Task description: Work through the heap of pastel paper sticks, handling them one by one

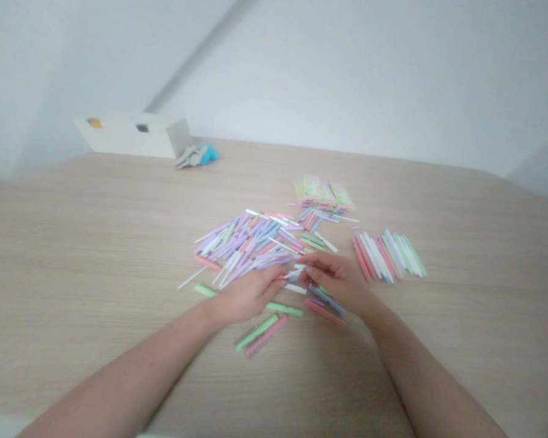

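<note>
A loose heap of pastel pen parts (251, 240), purple, blue, pink, green and white, lies in the middle of the wooden table (73, 243). My left hand (249, 295) and my right hand (335, 280) meet at the heap's near edge, fingers pinched together on a small white piece (296, 275) between them. Under my right hand lie several pens, pink and blue. A green pen (257, 332) and a pink pen (267, 336) lie side by side just below my left hand. The picture is blurred.
A neat row of assembled pens (388, 255) lies to the right. A stack of pastel packets (323, 194) sits behind the heap. A white box (132, 135) with a grey and blue cloth (196, 156) beside it stands at the far left, against the white wall.
</note>
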`<action>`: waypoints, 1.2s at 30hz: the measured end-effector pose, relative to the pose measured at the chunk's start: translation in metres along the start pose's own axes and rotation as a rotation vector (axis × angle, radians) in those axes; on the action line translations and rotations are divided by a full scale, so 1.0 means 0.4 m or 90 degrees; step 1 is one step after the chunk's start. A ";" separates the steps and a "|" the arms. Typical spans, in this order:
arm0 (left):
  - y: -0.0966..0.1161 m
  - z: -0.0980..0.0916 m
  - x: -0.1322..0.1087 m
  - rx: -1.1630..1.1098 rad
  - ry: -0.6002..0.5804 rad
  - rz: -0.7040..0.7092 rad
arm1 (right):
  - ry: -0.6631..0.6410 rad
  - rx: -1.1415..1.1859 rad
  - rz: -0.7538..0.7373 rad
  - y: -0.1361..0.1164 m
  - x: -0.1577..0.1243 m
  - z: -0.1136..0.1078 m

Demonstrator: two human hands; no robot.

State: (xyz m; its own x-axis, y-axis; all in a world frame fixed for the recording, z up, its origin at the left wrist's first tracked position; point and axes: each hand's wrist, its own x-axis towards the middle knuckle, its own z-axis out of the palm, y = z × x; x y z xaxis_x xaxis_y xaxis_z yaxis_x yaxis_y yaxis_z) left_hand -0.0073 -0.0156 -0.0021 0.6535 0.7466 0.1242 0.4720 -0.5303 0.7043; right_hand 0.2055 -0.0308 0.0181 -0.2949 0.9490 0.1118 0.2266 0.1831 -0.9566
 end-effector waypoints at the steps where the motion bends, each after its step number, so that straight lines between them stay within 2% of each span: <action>1: 0.001 -0.002 0.000 -0.020 -0.001 -0.009 | 0.001 0.016 -0.009 0.000 0.002 -0.004; 4: -0.002 -0.007 0.002 -0.091 -0.015 -0.051 | 0.061 0.046 -0.022 -0.001 0.015 -0.031; 6: -0.009 -0.009 0.005 -0.122 -0.001 -0.069 | 0.174 0.022 -0.014 0.001 0.031 -0.056; 8: -0.016 -0.011 0.009 -0.123 0.046 -0.061 | 0.293 -0.088 0.000 0.008 0.052 -0.078; 9: -0.019 -0.012 0.012 -0.119 0.070 -0.053 | 0.320 -0.172 0.013 0.014 0.064 -0.086; 12: -0.025 -0.012 0.018 -0.118 0.107 -0.056 | 0.237 -0.463 0.042 0.036 0.096 -0.090; 15: -0.028 -0.013 0.020 -0.115 0.121 -0.051 | 0.139 -0.594 0.046 0.055 0.122 -0.077; 26: -0.025 -0.016 0.020 -0.094 0.134 -0.041 | 0.061 -0.701 0.072 0.088 0.189 -0.081; 36: -0.030 -0.015 0.020 -0.107 0.137 -0.031 | 0.072 -0.676 0.083 0.096 0.206 -0.074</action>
State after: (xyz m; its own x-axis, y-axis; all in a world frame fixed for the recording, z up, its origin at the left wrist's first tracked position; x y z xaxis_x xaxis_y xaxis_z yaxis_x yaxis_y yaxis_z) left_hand -0.0113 -0.0007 -0.0054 0.4833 0.8473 0.2204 0.3838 -0.4313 0.8165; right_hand 0.2173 0.0621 -0.0012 -0.1342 0.9856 0.1025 0.9566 0.1558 -0.2463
